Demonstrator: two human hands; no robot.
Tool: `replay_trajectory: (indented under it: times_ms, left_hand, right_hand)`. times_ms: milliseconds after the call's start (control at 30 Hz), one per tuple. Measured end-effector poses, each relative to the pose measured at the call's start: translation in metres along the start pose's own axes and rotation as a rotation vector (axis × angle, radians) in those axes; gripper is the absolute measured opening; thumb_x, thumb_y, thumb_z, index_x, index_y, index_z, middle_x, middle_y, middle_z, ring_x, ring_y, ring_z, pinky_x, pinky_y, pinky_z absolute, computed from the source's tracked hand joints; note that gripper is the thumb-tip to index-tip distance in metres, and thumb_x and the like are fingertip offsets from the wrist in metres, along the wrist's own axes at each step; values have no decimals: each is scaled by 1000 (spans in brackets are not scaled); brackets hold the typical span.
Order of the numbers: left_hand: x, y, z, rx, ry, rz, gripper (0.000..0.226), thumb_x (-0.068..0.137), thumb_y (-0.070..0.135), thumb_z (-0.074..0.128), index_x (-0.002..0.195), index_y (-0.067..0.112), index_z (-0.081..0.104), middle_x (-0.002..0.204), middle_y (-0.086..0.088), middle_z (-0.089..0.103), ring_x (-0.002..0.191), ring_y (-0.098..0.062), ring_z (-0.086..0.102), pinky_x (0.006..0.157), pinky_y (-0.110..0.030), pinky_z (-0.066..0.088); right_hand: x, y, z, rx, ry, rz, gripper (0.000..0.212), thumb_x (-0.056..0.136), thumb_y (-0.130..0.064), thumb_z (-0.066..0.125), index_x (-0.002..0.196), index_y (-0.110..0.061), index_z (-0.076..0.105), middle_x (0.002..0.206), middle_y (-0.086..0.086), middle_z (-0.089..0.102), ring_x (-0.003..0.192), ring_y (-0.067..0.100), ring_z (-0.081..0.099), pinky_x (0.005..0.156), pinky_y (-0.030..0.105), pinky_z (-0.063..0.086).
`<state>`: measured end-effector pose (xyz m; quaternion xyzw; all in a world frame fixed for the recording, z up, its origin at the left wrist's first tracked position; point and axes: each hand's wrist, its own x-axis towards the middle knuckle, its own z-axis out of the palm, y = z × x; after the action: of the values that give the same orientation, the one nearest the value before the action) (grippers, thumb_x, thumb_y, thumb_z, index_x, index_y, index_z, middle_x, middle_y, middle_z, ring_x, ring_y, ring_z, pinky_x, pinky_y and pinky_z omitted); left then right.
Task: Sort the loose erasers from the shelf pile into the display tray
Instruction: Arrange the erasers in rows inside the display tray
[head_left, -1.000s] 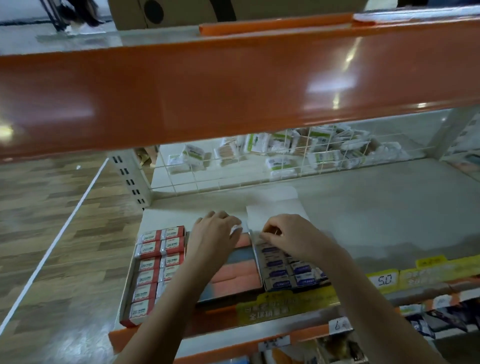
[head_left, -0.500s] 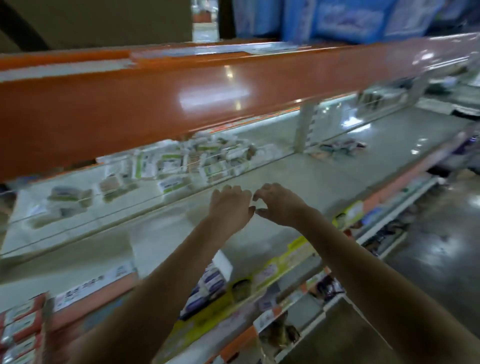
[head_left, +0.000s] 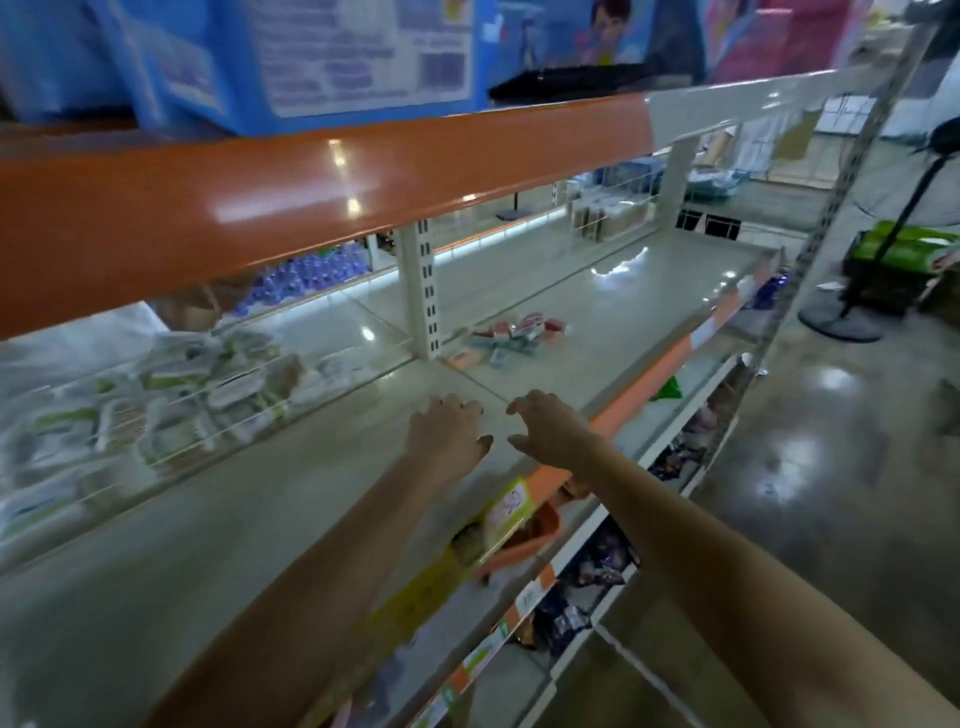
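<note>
Orange-edged shelf (head_left: 597, 332): left hand (head_left: 447, 436) and right hand (head_left: 550, 428) hover open, empty. Fetch step; next, reach far to eraser pile (head_left: 511, 335), beyond upright.

The view has swung right along the shelf (head_left: 322, 499): the tray of erasers that lay under the hands a second ago is out of sight. Both hands have left it, empty, fingers spread. The left hand (head_left: 448, 435) and right hand (head_left: 550, 427) now hover side by side, and a loose pile (head_left: 511, 332) lies well beyond them.
</note>
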<state>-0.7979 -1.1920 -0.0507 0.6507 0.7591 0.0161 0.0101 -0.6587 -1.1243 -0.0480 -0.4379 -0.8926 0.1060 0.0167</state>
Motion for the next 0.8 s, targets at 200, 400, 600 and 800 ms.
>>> replay_trajectory:
  times_ms: [200,400,600,800]
  left_hand:
    - [89,15,18,-54,11,-6,45,89,39,53,126,15,49,126,-11,51,116,-30,48,90,-39,45]
    - [165,10,39,-104,97,-44,46,89,37,53,126,9,53,123,-14,57,110,-30,56,89,-36,47]
    - [194,10,54,-64,165,-222,43,99,40,33,113,9,61,113,-11,63,102,-28,59,80,-32,46]
    - [202,16,59,20,160,-334,44,93,47,39,116,13,55,112,-8,58,100,-22,55,76,-31,44]
  right_hand:
    - [58,61,2,13,30,64,48,92,-31,53,136,-15,41,136,9,42,125,27,41,101,38,38]
    - [134,90,-6,12,116,79,53,92,-31,53,137,-8,39,140,12,41,126,29,43,100,38,40]
    - [173,100,6,24,117,38,51,93,-31,50,136,-6,39,143,15,34,130,30,37,100,39,41]
    - [186,119,11,78,211,-117,42,92,-23,51,131,-9,45,142,12,35,129,27,36,103,33,33]
